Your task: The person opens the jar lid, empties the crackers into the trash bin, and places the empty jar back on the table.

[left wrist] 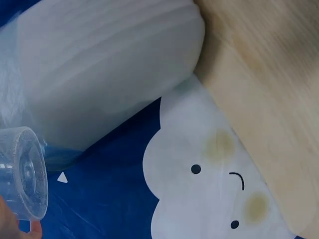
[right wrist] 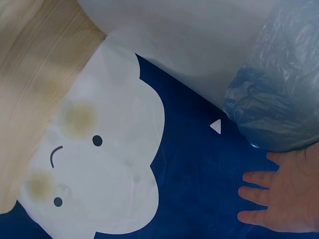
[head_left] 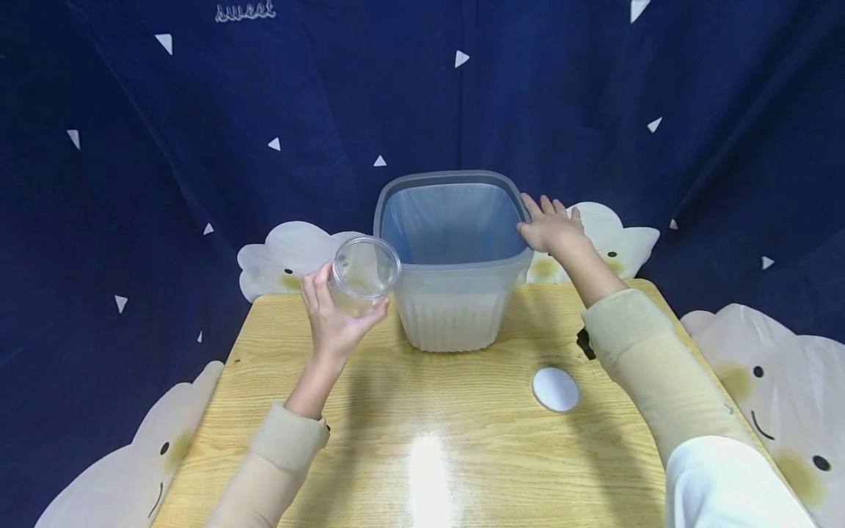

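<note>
- Left hand point(head_left: 333, 319) grips a clear plastic jar point(head_left: 364, 276), fingers and thumb curled round its base, holding it raised off the tabletop point(head_left: 429, 440) just left of the bin point(head_left: 455, 293). The jar is tipped, its open mouth turned up and toward the camera; it looks empty as far as the head view shows.
- Right hand point(head_left: 551, 224) rests flat on the bin's right rim, fingers straight and spread, gripping nothing. The right wrist view shows the same open palm beside the bin's liner.
- The bin is translucent white with a grey rim and a blue plastic liner point(head_left: 452, 220); it stands at the far edge of the tabletop, mouth open upward.
- Step in hand, as I judge it: the jar is brought beside the bin while the right hand steadies the bin.
- Next move would call for carrying the jar up over the rim and keeping the bin braced so it does not slide off the far edge.
- Around: 1 round white lid point(head_left: 555, 389) lies flat on the tabletop, right of centre, well apart from the jar. Dark blue cloth point(head_left: 198, 183) with white triangles and cloud faces hangs behind and below.
- Nothing stands between jar and bin mouth; only the near-left rim has to be cleared.
</note>
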The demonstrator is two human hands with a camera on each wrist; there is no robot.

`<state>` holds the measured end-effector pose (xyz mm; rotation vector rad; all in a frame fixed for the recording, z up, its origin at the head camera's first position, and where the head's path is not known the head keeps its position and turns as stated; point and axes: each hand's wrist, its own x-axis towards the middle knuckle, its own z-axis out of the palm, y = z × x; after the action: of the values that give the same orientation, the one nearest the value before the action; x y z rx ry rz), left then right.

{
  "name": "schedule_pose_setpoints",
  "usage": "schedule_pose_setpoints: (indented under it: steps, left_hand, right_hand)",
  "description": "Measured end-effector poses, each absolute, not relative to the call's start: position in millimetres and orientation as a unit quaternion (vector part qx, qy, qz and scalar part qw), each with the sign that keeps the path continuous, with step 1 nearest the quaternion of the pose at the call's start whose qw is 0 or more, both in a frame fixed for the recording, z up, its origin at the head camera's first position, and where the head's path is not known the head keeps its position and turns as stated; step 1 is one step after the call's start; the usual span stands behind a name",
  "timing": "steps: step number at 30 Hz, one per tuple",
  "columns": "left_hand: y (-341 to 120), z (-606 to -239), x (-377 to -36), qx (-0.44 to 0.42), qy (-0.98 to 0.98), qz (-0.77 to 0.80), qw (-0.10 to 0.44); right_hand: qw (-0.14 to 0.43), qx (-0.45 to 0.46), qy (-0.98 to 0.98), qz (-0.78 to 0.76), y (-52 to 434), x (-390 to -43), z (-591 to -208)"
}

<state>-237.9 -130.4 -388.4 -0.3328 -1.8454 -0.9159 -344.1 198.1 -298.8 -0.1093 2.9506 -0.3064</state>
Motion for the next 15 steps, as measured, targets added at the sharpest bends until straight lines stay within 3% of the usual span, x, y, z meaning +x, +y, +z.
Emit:
schedule_pose_setpoints:
  steps: [15]
  left_hand:
    - [-119, -412, -226, -0.149, -0.757, -0.406, 0.489]
  right_hand:
    - [0.082, -0.036, 0.991, -0.104, 198, -344, -300]
